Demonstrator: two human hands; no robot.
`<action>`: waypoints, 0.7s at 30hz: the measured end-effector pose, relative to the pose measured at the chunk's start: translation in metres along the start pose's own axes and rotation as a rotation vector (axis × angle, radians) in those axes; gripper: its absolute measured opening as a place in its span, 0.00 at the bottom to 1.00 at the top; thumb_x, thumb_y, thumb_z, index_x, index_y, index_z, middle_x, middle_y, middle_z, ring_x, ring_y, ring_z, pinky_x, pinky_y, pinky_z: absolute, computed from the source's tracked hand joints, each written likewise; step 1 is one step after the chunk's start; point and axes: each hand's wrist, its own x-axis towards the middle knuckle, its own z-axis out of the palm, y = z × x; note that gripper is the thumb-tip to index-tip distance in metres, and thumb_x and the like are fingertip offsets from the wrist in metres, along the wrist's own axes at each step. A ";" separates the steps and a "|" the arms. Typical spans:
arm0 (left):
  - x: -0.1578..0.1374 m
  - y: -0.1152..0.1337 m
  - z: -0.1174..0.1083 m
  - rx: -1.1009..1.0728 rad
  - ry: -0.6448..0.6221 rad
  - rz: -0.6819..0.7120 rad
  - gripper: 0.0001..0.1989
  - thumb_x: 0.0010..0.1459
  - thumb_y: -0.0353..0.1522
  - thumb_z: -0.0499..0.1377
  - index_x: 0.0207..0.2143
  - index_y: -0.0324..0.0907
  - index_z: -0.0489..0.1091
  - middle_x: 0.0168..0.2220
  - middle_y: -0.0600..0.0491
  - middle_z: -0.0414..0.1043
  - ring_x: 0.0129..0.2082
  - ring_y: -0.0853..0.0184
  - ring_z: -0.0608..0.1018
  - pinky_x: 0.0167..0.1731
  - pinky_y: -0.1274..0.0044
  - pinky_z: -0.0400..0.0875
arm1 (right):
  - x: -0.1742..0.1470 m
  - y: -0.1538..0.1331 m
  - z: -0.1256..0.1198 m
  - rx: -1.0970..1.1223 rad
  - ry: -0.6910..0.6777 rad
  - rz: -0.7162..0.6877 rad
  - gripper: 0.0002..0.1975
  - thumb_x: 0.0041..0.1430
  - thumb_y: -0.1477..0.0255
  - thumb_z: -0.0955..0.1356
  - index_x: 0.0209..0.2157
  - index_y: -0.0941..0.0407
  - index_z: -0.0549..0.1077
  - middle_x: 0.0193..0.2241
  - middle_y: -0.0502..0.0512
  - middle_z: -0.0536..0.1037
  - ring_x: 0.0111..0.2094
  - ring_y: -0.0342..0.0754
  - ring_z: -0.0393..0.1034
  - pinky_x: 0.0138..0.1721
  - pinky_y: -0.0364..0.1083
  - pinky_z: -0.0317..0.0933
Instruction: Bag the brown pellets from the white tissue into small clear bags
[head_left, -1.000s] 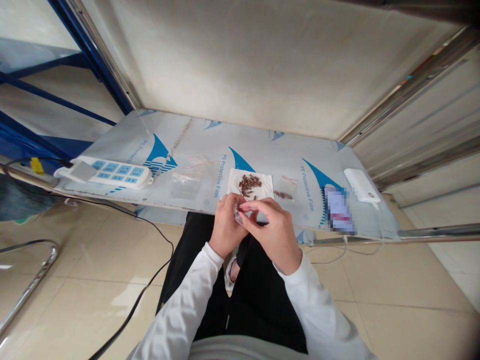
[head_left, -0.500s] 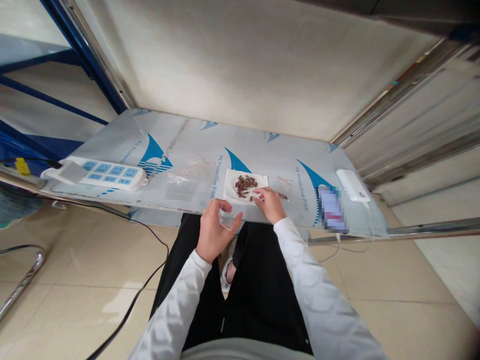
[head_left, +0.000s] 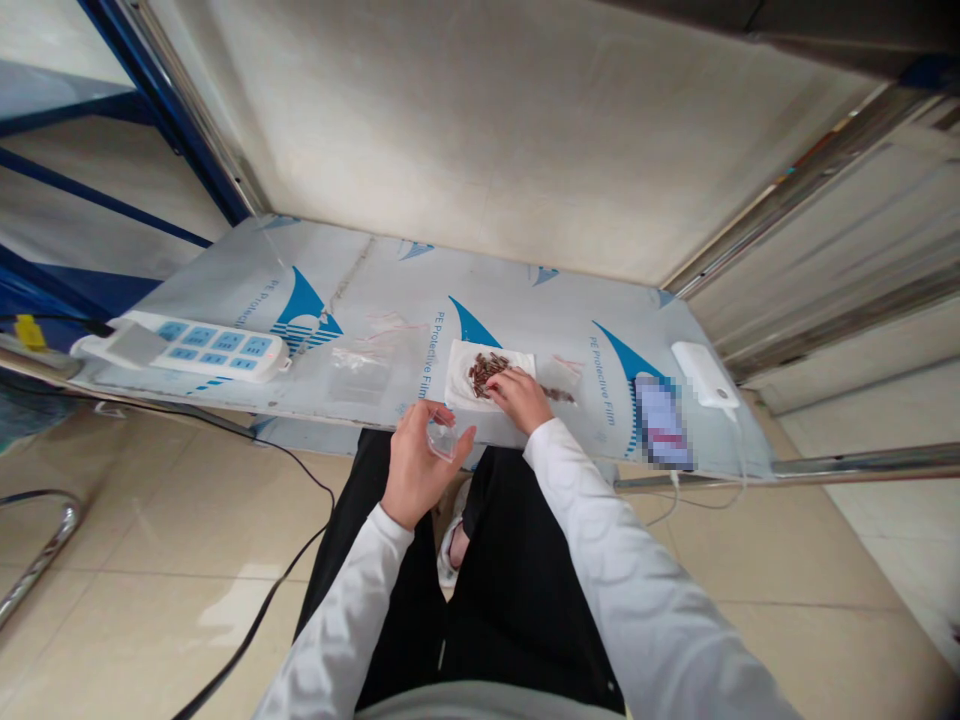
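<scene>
At the front edge of the table, my left hand point(head_left: 418, 462) is curled around a small clear plastic bag point(head_left: 442, 437), thumb and fingers keeping its mouth spread. A white sheet point(head_left: 459, 380) lies to the right of it, with a heap of small brown cylindrical pieces point(head_left: 484, 367) on top. My right hand point(head_left: 521, 400) reaches over the sheet, its bent fingertips at the heap's lower right side. Whether a piece is between those fingertips is hidden. Just beyond this hand lies another clear bag point(head_left: 566, 378) with brown pieces in it.
Several flat clear bags point(head_left: 364, 365) lie left of the sheet. A white power strip point(head_left: 225, 350) occupies the left end. On the right are a blurred phone point(head_left: 664, 420) and a white power bank point(head_left: 703, 373) with cables. A wall point(head_left: 480, 150) rises behind the table.
My right hand has moved left, from the sheet's right edge in to the heap. My left hand, still with the bag, has shifted slightly left and down.
</scene>
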 end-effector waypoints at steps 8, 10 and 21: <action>0.000 -0.004 0.006 -0.008 -0.025 0.022 0.13 0.50 0.37 0.62 0.33 0.42 0.62 0.32 0.54 0.70 0.31 0.67 0.74 0.34 0.75 0.66 | -0.017 -0.050 -0.024 0.164 0.221 0.133 0.06 0.57 0.72 0.68 0.38 0.58 0.74 0.33 0.56 0.79 0.34 0.47 0.71 0.40 0.46 0.64; 0.001 -0.003 0.008 -0.021 -0.030 0.042 0.13 0.49 0.36 0.62 0.34 0.42 0.61 0.31 0.54 0.69 0.32 0.66 0.74 0.34 0.75 0.66 | -0.029 -0.082 -0.042 0.362 0.264 0.158 0.11 0.56 0.69 0.69 0.41 0.56 0.72 0.34 0.53 0.79 0.33 0.45 0.72 0.38 0.45 0.65; 0.000 0.012 0.008 -0.108 -0.022 0.082 0.16 0.44 0.33 0.63 0.33 0.43 0.59 0.30 0.55 0.64 0.29 0.68 0.70 0.30 0.76 0.64 | -0.044 -0.119 -0.080 0.379 -0.050 -0.046 0.09 0.56 0.66 0.70 0.40 0.53 0.75 0.32 0.52 0.80 0.37 0.48 0.72 0.39 0.46 0.65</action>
